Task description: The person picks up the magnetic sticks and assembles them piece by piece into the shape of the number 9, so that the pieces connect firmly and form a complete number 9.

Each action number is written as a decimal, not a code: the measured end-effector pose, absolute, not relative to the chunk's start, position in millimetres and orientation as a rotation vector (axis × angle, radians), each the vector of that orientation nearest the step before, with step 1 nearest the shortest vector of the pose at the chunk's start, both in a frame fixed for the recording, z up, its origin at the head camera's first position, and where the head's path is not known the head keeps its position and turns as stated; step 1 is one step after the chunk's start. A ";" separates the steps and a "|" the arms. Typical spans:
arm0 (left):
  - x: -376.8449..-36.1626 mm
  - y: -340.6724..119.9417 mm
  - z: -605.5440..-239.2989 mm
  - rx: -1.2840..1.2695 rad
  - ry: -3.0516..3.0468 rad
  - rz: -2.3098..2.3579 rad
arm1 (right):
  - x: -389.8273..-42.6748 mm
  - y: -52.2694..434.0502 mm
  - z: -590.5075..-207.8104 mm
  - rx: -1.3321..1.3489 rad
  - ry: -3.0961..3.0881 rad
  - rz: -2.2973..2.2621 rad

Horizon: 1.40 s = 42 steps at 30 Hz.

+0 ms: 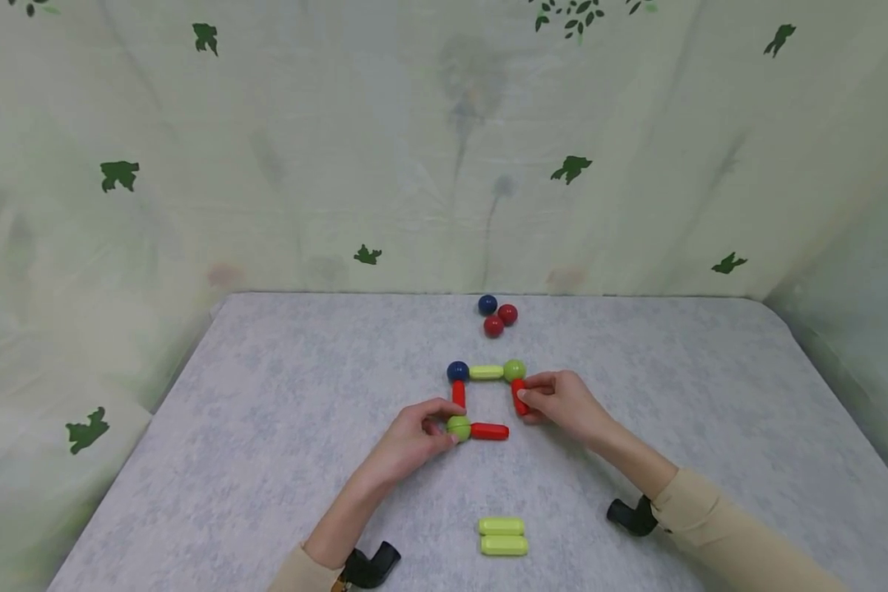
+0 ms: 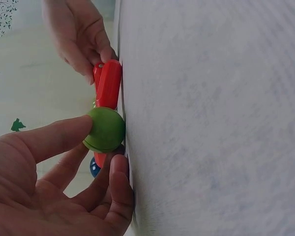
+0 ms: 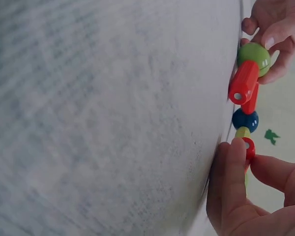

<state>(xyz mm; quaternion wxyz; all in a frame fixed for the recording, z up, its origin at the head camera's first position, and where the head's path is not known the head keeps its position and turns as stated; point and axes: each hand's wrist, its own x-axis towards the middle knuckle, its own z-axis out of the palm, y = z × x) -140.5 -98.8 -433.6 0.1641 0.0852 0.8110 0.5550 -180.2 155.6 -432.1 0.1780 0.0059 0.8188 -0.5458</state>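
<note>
The held lime-green plastic ball (image 2: 106,129) looks smooth with a soft sheen and a fine seam, the red faceted plastic rods (image 1: 490,432) are smooth and glossy, and a small silvery disc (image 3: 238,96) set in one rod's end looks metallic. The dark blue plastic ball (image 1: 457,372) and the deep-red plastic balls (image 1: 493,326) shine with bright highlights, while the yellow-green faceted plastic rods (image 1: 501,524) look satin-smooth. The mottled grey-white table (image 1: 303,370) looks matt and faintly textured, the pale green printed backdrop (image 1: 326,123) looks like thin, lightly creased cloth, and the beige sleeves (image 1: 740,534) look like soft, matt fabric.
</note>
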 end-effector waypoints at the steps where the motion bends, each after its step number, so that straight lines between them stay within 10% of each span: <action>1: -140.3 -98.8 -433.4 0.240 2.313 1.582 | -180.7 155.3 -432.4 0.017 2.321 -1.541; 42: -140.1 -100.6 -433.8 0.231 2.327 1.565 | -272.2 135.8 -421.9 -0.476 2.745 -1.275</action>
